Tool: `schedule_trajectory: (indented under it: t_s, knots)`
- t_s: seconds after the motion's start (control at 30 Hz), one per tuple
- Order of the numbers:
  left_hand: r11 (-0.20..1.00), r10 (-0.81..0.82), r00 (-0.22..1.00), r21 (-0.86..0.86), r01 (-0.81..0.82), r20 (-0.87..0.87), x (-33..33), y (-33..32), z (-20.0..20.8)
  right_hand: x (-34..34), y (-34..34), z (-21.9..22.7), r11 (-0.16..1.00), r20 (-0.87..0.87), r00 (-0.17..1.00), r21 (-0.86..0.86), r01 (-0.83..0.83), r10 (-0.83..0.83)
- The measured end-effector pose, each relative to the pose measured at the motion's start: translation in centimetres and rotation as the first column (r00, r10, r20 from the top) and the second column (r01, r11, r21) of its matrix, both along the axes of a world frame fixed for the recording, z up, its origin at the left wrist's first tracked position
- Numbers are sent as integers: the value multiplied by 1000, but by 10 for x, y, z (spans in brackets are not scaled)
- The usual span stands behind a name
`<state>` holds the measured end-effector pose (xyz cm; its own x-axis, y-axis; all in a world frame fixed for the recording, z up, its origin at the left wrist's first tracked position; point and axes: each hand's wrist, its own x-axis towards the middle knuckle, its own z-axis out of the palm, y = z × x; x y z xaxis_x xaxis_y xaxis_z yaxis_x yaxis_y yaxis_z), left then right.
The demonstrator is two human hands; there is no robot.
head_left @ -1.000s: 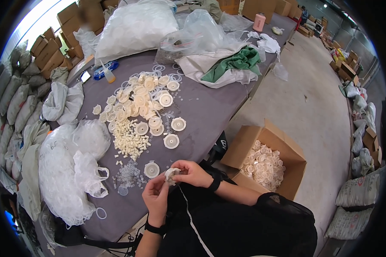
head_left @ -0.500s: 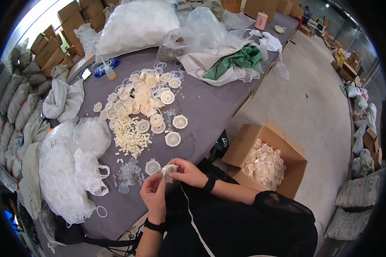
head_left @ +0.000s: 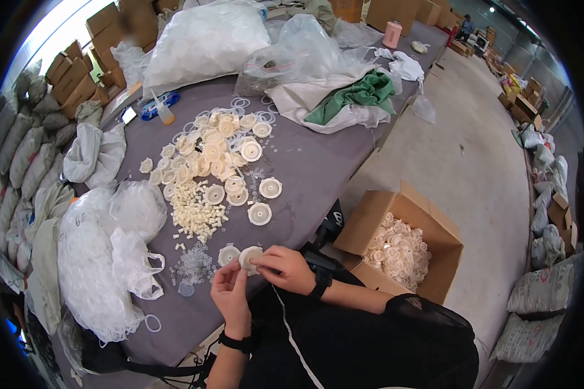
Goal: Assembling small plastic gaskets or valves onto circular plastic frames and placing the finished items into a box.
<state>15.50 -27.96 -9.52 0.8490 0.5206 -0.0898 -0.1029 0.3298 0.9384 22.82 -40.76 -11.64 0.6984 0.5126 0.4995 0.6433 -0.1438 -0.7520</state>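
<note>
A round off-white plastic cap (head_left: 250, 258) is held above the near table edge. My right hand (head_left: 287, 268) grips its right side with fingers and thumb closed. From below left, the fingertips of my left hand (head_left: 230, 290) pinch at its lower edge. Just left of it, a similar round cap (head_left: 228, 254) lies on the table. Beyond my hands are a heap of cream caps (head_left: 207, 152), a pile of small cream plugs (head_left: 198, 212) and a scatter of tiny clear pieces (head_left: 194, 262). Two single caps, one of them a ribbed cap (head_left: 259, 213), lie right of the heap.
An open cardboard box (head_left: 412, 249) of off-white parts stands to my right. Plastic bags of clear rings (head_left: 94, 266) cover the table's left side. Farther back lie a large white bag (head_left: 207, 42), a green cloth (head_left: 353, 97), a dropper bottle (head_left: 165, 113) and a pink bottle (head_left: 392, 34).
The cap in my hands has tipped so its round face shows more, and my right-hand fingers have shifted onto that face. My left hand has moved only slightly.
</note>
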Motion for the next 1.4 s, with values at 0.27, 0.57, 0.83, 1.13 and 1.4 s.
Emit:
schedule_trajectory:
  t_s: [0.27, 0.57, 0.83, 1.13, 1.4]
  knots:
    - [987, 32, 999, 153, -37, 35, -1, -8, 2, -1, 1, 8, 849, -827, 267, 525, 52, 495]
    - [988, 3, 999, 152, -8, 33, -5, -6, 10, -1, -1, -2, 916, -720, 594, 395, -76, 360]
    - [995, -56, 998, 78, 55, 21, -9, -1, 10, 8, -6, 0, 887, -713, 541, 433, -161, 447]
    - [994, -105, 994, 21, 106, -21, -11, -2, 15, 6, -8, -7, 829, -710, 436, 518, -210, 553]
    - [941, -171, 983, 284, 184, -70, -10, -6, 20, 13, -10, -8, 846, -783, 326, 465, -260, 530]
